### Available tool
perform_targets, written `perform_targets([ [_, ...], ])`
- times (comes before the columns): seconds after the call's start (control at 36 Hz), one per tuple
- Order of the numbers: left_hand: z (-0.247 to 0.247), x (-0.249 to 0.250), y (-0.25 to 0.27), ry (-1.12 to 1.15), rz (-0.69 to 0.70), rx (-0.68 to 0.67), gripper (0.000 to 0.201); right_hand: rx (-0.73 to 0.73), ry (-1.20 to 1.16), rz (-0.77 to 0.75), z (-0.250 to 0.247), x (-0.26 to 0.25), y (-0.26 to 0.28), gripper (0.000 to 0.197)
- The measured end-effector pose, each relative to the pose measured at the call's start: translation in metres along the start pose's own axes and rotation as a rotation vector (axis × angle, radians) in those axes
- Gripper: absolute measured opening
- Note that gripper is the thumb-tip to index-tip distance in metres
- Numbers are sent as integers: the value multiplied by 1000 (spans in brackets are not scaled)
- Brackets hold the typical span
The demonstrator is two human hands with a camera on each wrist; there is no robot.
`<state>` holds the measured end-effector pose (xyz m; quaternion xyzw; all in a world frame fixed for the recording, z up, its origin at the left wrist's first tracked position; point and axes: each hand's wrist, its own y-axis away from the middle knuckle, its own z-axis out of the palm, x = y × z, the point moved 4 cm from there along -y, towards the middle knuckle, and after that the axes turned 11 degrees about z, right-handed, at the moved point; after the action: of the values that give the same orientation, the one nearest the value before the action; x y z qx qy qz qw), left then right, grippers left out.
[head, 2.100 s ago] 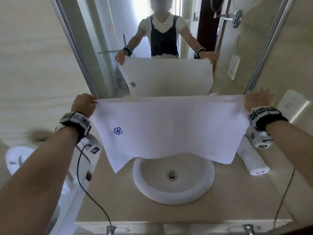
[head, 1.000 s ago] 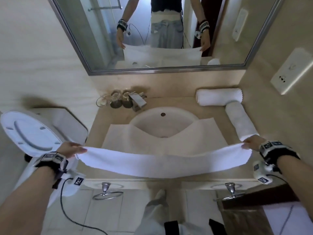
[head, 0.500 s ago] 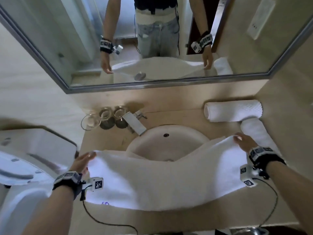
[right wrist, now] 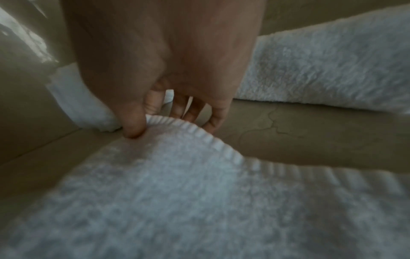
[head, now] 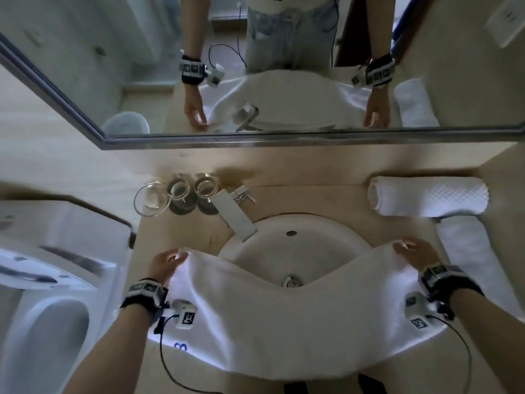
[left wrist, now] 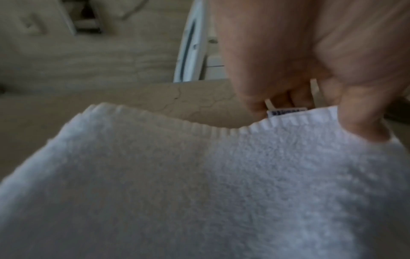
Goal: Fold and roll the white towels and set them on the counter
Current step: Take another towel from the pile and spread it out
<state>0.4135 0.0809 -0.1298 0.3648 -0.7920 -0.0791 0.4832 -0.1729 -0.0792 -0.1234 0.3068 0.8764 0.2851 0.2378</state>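
Pinching the towel (head: pixel 287 317) at its far corners, your left hand (head: pixel 166 265) and right hand (head: pixel 417 255) each gripped it thumb on top, fingers under. The towel lay across the counter (head: pixel 181 234), sagging over the sink (head: pixel 295 245). Two rolls (head: pixel 429 196) sat at right.

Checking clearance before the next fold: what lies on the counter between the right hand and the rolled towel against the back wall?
Only bare counter, as the right wrist view shows, between the right hand and the rolled towel.
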Motion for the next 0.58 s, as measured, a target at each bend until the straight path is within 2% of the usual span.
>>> perform_targets([
  [0.14,19,13,-5,-69,65,-6,39,-44,-85,43,11,-9,-1,47],
  [0.22,27,17,-6,-127,62,-56,13,-51,-118,55,18,-14,-2,46],
  [0.25,27,14,-8,-144,50,-71,10,-45,-139,57,20,-14,-3,45],
  [0.28,26,11,-10,-158,41,-81,11,-49,-170,64,22,-12,-5,43],
  [0.33,21,4,-14,-184,6,-85,25,-71,-218,80,24,-9,-6,42],
  [0.39,16,-1,-15,-194,-22,-82,36,-93,-243,81,25,-7,-4,48],
  [0.58,-1,-7,-7,-157,-19,-24,43,18,-210,37,5,3,-2,47],
])
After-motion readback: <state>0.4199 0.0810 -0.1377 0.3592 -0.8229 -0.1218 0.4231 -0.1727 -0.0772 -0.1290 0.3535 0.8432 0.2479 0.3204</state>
